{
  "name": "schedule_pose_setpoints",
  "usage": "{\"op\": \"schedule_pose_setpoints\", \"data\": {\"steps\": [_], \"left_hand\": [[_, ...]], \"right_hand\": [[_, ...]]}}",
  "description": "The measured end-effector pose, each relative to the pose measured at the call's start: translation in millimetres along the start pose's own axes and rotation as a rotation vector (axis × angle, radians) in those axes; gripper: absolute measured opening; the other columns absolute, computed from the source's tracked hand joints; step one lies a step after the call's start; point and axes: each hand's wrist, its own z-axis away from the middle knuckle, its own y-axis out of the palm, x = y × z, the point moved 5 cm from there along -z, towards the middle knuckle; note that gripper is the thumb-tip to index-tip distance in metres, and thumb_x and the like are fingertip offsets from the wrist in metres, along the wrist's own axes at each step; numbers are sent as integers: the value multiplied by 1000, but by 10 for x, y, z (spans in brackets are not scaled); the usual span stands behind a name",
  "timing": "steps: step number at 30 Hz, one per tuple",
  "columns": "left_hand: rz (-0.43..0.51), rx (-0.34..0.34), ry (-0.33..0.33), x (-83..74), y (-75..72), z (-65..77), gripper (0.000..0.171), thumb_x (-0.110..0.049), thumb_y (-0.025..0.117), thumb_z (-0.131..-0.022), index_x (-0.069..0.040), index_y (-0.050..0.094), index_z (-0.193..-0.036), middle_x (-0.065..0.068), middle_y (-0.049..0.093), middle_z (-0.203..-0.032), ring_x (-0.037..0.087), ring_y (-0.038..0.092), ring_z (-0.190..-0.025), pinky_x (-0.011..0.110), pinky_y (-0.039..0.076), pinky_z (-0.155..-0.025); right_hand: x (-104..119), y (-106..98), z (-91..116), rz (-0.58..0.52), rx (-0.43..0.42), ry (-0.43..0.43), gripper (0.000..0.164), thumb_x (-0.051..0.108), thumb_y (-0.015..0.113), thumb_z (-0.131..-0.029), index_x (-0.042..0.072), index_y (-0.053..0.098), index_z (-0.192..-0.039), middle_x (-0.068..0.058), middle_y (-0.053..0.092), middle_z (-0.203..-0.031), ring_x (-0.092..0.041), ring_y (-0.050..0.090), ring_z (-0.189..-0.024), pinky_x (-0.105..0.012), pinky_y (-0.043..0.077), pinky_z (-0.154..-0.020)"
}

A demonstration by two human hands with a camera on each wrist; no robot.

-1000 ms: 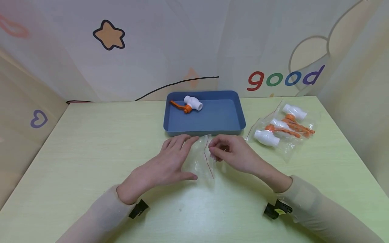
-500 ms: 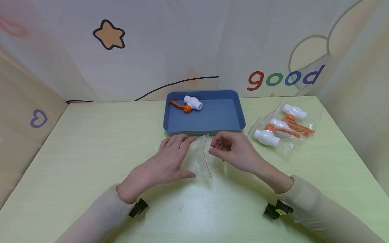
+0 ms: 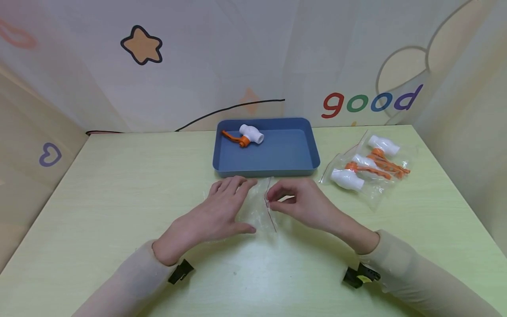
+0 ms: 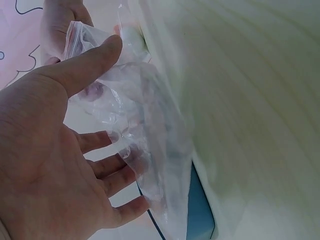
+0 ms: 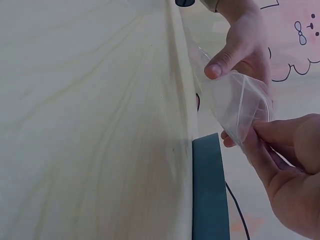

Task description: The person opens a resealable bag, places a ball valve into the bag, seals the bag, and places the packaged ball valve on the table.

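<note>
A clear zip bag (image 3: 255, 209) with a red line along its mouth lies on the table in front of the tray; I see nothing inside it. My left hand (image 3: 214, 215) is over the bag's left part, fingers and thumb extended and spread. In the left wrist view those fingers (image 4: 117, 165) touch the crinkled plastic (image 4: 160, 145) without curling round it. My right hand (image 3: 309, 204) pinches the bag's mouth edge between thumb and fingers; the right wrist view shows this pinch at the zip strip (image 5: 265, 107).
A blue tray (image 3: 285, 154) stands behind the hands. In its left part lies a white ball valve (image 3: 252, 133) with an orange handle (image 3: 233, 138). At the right, several bagged white valves (image 3: 348, 179) with orange handles lie on the table (image 3: 138, 176). Behind hangs a printed curtain (image 3: 222, 57).
My right hand drew slightly back off the bag's mouth half a second ago, then came back left and now pinches its edge. The left hand has barely moved. Tray and valves stay put.
</note>
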Motion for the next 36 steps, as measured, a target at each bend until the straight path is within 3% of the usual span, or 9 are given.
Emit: {"op": "schedule_pose_setpoints", "data": {"steps": [11, 25, 36], "left_hand": [[30, -20, 32, -34, -13, -4, 98, -50, 85, -83, -7, 35, -155, 11, 42, -146, 29, 36, -138, 56, 26, -113], [91, -11, -1, 19, -27, -18, 98, -47, 86, -83, -9, 34, -156, 10, 46, -143, 27, 41, -134, 58, 27, -113], [206, 37, -67, 117, -55, -9, 99, -43, 87, -83, -10, 30, -158, 11, 44, -151, 26, 40, -138, 58, 24, -115]], "right_hand": [[40, 59, -8, 29, 91, -112, 33, -2, 78, -89, 3, 73, -121, -13, 71, -120, -18, 69, -105, -32, 58, -87], [59, 12, -9, 89, 86, -122, 63, 12, 89, -82, 5, 63, -139, -11, 66, -133, -20, 70, -108, -32, 58, -87], [52, -22, -8, 78, 52, -78, 70, 19, 90, -81, 3, 59, -142, -13, 65, -131, -27, 70, -108, -40, 59, -86]]}}
